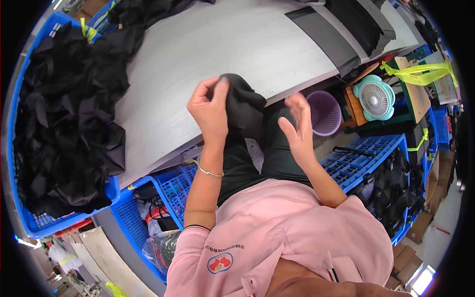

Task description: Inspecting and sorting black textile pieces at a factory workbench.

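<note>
A piece of black fabric (241, 106) hangs in folds over the near edge of the pale table (198, 44), above my lap. My left hand (210, 106) pinches it at its upper left, thumb and fingers closed on the cloth. To the right, my right hand (299, 126) is held up apart from the fabric. Its thumb and fingers are spread, the fingertips slightly blurred, and it holds nothing. How much cloth lies behind the left fingers is hidden.
A blue crate (115, 190) heaped with black cloth (69, 119) stands at the left. Flat black panels (324, 42) lie at the table's far right. A purple bin (324, 114), a turquoise fan (374, 98) and another blue crate (366, 158) are on my right.
</note>
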`<move>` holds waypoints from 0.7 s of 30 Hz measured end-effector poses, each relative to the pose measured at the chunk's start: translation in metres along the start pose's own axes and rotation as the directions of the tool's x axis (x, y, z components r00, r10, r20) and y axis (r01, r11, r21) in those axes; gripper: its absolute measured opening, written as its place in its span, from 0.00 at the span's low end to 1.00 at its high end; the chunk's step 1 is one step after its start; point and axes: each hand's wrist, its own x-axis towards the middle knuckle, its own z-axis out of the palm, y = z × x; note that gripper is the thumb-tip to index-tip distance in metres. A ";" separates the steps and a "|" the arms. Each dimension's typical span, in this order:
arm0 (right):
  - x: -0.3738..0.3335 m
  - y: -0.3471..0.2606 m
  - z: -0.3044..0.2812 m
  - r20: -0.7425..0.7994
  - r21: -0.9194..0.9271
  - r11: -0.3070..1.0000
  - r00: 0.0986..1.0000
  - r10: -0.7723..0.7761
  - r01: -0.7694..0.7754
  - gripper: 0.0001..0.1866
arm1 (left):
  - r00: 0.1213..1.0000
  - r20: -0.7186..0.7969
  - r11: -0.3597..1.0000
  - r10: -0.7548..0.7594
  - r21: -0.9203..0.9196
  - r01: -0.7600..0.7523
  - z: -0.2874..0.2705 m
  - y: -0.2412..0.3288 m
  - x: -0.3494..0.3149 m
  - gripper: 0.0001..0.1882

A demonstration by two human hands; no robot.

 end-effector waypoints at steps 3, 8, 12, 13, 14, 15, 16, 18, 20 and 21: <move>0.030 -0.043 0.019 -0.040 -0.156 0.949 0.958 -0.283 0.273 0.34 | 0.993 0.121 0.995 -0.011 0.096 -0.001 0.011 0.005 -0.028 0.05; 0.053 -0.015 0.007 -0.002 -0.146 0.989 0.999 -0.038 0.037 0.21 | 0.965 0.259 0.999 0.032 0.024 -0.040 0.009 0.026 -0.040 0.05; 0.044 -0.005 -0.007 0.474 0.555 0.574 0.796 0.377 -0.602 0.08 | 0.964 0.263 0.998 -0.048 -0.032 0.059 -0.008 0.013 -0.023 0.07; 0.041 -0.016 -0.013 0.594 0.605 0.403 0.726 0.346 -0.687 0.11 | 0.962 0.250 0.989 -0.110 -0.067 0.131 -0.013 0.006 -0.017 0.08; 0.038 -0.026 -0.013 0.633 0.602 0.405 0.721 0.282 -0.688 0.13 | 0.951 0.254 0.974 -0.176 -0.095 0.206 -0.019 -0.002 -0.012 0.08; 0.036 -0.033 -0.010 0.669 0.599 0.408 0.711 0.217 -0.689 0.15 | 0.951 0.259 0.974 -0.169 -0.105 0.202 -0.024 -0.008 -0.012 0.08; 0.035 -0.035 -0.007 0.657 0.600 0.433 0.723 0.212 -0.673 0.17 | 0.900 0.367 0.913 -0.236 -0.233 0.334 -0.026 -0.004 -0.014 0.06; 0.048 -0.030 -0.010 0.603 0.628 0.404 0.744 0.287 -0.665 0.16 | 0.710 0.654 0.551 -0.261 -0.503 0.666 -0.027 0.006 -0.025 0.15; 0.061 -0.036 -0.011 0.529 0.683 0.418 0.800 0.284 -0.600 0.15 | 0.643 0.624 0.464 -0.444 -0.453 0.761 -0.030 -0.006 -0.036 0.17; 0.065 -0.032 -0.006 0.528 0.681 0.420 0.800 0.284 -0.599 0.15 | 0.539 0.579 0.355 -0.612 -0.407 0.841 -0.031 -0.011 -0.044 0.18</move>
